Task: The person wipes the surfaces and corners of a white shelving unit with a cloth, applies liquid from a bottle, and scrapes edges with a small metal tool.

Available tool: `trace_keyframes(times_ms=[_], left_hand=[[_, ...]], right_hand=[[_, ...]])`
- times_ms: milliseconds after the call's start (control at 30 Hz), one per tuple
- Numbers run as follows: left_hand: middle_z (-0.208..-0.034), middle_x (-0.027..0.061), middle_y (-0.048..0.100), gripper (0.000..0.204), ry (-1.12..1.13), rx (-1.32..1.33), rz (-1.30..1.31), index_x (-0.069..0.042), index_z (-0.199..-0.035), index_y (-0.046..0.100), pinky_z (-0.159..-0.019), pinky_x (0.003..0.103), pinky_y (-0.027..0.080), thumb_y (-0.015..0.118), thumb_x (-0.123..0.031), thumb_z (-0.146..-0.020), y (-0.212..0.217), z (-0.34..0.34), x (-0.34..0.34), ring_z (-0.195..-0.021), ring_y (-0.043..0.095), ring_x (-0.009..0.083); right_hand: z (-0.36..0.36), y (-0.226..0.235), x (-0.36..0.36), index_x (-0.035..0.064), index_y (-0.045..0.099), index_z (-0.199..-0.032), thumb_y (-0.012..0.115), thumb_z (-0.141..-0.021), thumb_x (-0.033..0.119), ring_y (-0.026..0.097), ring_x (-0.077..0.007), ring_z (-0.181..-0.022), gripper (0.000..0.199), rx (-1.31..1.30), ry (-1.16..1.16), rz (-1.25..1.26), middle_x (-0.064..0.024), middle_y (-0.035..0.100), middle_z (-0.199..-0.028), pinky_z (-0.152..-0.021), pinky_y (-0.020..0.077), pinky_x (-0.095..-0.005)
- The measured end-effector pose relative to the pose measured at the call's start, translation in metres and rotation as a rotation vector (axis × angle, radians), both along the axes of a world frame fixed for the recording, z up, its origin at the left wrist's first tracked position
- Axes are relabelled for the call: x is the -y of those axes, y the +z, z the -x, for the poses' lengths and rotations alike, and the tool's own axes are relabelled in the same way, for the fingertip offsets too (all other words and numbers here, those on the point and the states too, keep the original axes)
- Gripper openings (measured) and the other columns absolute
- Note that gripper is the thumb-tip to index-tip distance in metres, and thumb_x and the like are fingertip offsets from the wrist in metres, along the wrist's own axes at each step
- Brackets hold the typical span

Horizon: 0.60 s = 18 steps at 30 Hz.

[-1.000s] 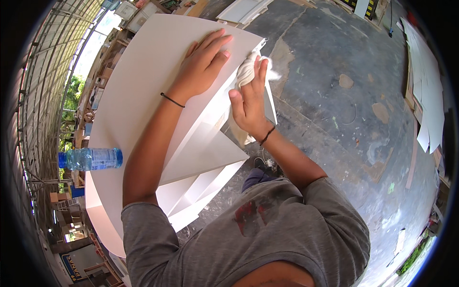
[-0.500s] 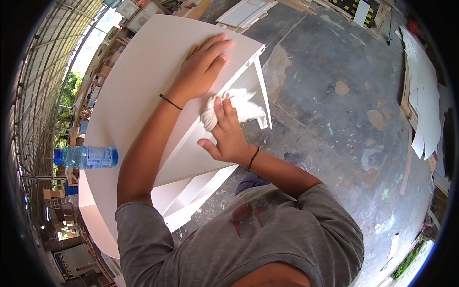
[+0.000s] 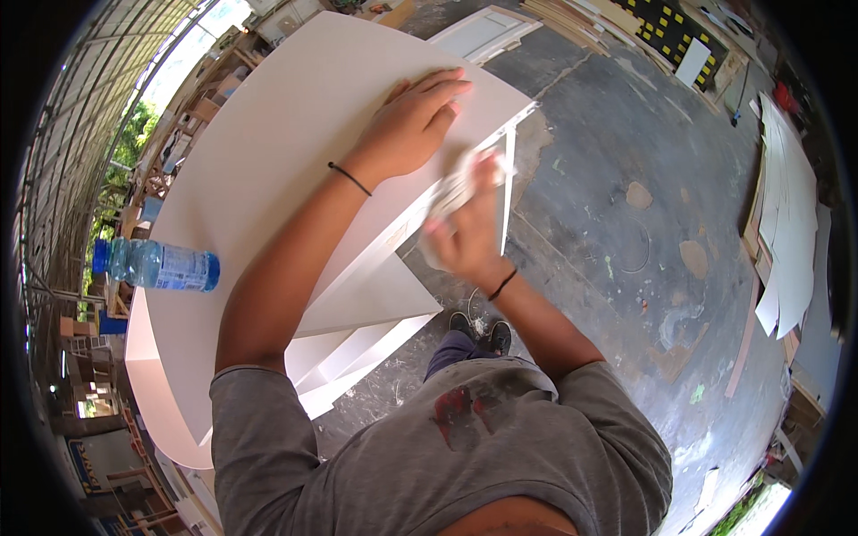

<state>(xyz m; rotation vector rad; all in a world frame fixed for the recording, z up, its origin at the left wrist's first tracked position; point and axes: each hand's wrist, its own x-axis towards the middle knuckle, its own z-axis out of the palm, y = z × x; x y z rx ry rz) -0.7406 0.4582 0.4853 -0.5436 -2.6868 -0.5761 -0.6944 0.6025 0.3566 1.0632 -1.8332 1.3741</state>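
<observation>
My left hand [image 3: 411, 129] lies palm down on the broad white panel [image 3: 268, 152], close to its far right part, with the fingers stretched out. Against the panel's right edge, my right hand [image 3: 472, 234] holds a crumpled white cloth [image 3: 454, 186]. Both that hand and the cloth are smeared by motion, and the fingers partly cover the cloth. Below the panel, white boards [image 3: 375, 299] of the same piece of furniture show, one with an angled corner.
A plastic bottle [image 3: 165, 265] with a blue cap stands on the panel at the left. White sheets [image 3: 785, 214] lie stacked at the far right. A framed white panel [image 3: 483, 34] and several boards [image 3: 572, 25] rest on the grey floor [image 3: 617, 259] at the back.
My right hand and the cloth have moved up and right along the panel's edge. My left hand stays flat on the panel. The whole view has shifted a little.
</observation>
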Motion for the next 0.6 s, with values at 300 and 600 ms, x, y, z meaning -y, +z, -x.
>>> trace_keyframes(times_ms=[300,600], left_hand=[[-0.139,0.0112,0.05,0.033,-0.021,-0.03,0.0,-0.005,-0.126,0.055,-0.109,0.038,0.028,0.046,-0.012,-0.096,-0.005,0.006,0.004,-0.131,0.043,0.0256],[-0.14,0.011,0.05,0.033,-0.016,-0.024,-0.007,-0.005,-0.127,0.055,-0.108,0.037,0.029,0.046,-0.013,-0.096,-0.006,0.009,0.0,-0.13,0.044,0.0263]], right_hand=[[-0.024,0.001,0.001,-0.0061,0.041,-0.133,0.058,-0.091,0.032,0.007,-0.0534,-0.14,0.059,-0.03,0.087,-0.107,-0.0347,0.008,-0.152,-0.113,0.009,-0.0577],[-0.029,0.008,0.001,-0.0059,0.036,-0.14,0.057,-0.091,0.032,0.006,-0.0541,-0.14,0.066,0.123,0.051,-0.021,-0.0338,0.01,-0.152,-0.112,0.009,-0.06]])
